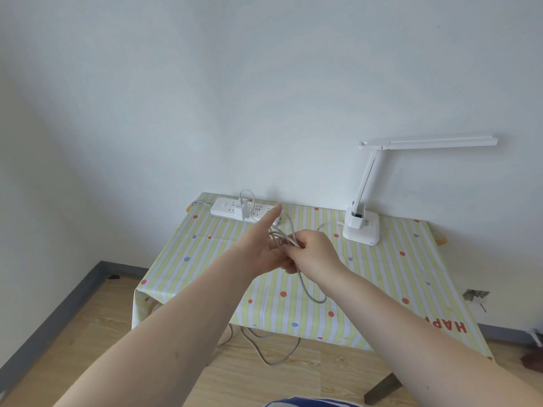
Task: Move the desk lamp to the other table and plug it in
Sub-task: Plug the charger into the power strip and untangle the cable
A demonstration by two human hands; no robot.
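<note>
Head view: your right hand grips the bunched lamp cable; your left hand, forefinger extended, apparently has coils looped round it.

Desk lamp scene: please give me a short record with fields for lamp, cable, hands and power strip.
lamp: white desk lamp upright at table's far right
cable: gray cable looped between both hands
left hand: left hand, forefinger straight, loops around it
right hand: right hand grips the loops
power strip: power strip far left, white adapter plugged in
table: striped dotted tablecloth
</note>
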